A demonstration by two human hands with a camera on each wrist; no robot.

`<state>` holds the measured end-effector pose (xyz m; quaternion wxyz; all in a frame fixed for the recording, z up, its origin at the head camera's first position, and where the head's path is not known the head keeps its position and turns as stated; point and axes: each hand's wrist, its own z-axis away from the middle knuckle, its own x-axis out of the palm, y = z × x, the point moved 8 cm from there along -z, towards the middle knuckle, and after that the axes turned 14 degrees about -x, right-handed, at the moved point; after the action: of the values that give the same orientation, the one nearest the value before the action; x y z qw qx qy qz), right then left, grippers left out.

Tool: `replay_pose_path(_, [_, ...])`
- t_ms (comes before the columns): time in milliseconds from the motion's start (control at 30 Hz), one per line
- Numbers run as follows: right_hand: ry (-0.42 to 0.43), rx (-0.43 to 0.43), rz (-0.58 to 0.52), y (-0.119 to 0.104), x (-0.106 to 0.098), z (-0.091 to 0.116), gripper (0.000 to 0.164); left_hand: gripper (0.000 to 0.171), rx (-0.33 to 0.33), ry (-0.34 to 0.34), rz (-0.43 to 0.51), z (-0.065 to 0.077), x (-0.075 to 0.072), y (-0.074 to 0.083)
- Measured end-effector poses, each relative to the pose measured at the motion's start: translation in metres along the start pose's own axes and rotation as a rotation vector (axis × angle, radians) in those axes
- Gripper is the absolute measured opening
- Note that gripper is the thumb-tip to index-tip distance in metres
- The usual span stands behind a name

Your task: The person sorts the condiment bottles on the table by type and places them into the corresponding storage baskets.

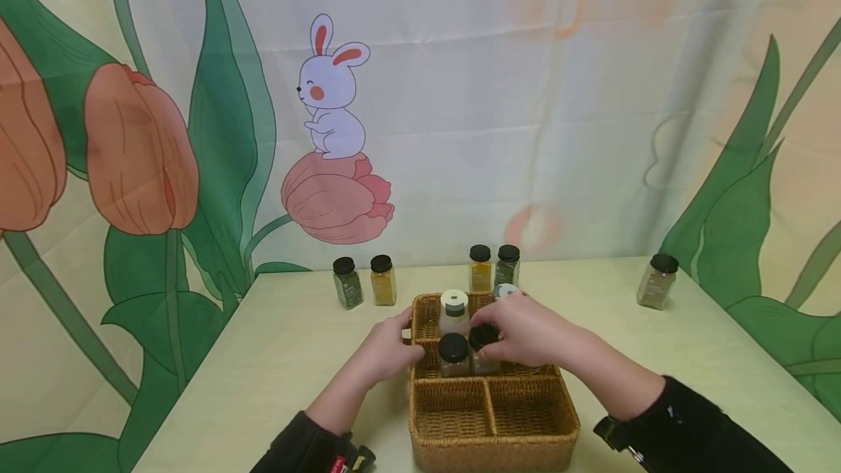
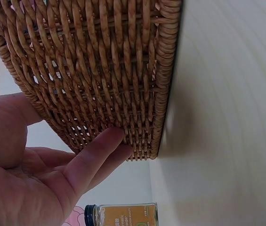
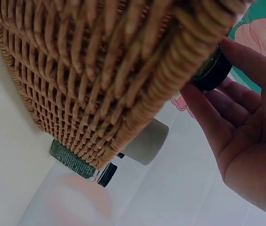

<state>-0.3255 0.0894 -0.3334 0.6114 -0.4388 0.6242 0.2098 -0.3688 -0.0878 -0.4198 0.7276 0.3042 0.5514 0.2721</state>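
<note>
A brown wicker basket (image 1: 496, 452) with compartments stands on the table in front of me. My left hand (image 1: 383, 349) holds its left side, with the thumb at the rim and the fingers (image 2: 95, 155) along the outer wall. Over the middle row, my right hand (image 1: 535, 331) pinches a black-lidded spice jar (image 1: 485, 363) by the lid (image 3: 215, 70). Beside it in the same row sits another black-lidded jar (image 1: 453, 356). Behind these is a white-topped bottle (image 1: 454, 305), and a second pale-topped container (image 1: 504, 290) is partly covered by my right hand.
Behind the basket's left side stand a green-filled jar (image 1: 348, 285) and a yellow one (image 1: 383, 282). Another yellow jar (image 1: 479, 270) and a dark green jar (image 1: 507, 267) stand close behind the basket. A brownish jar (image 1: 656, 283) is far right. A printed curtain (image 1: 447, 130) borders the table's back.
</note>
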Motion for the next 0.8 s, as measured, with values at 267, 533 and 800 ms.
replay_pose_path(267, [-0.005, 0.006, -0.015, -0.0011, 0.0024, 0.0004, 0.027, 0.085, -0.011, 0.011, -0.017, 0.0002, -0.0004, -0.0007])
replay_pose_path(533, [-0.007, -0.008, 0.0, -0.0033, 0.0028, 0.0002, 0.026, 0.085, -0.006, 0.015, -0.023, -0.001, -0.0009, -0.0016])
replay_pose_path(800, [-0.015, -0.005, 0.023, -0.0012, 0.0054, -0.0004, 0.025, 0.084, -0.002, 0.001, -0.013, -0.0009, 0.0001, -0.0009])
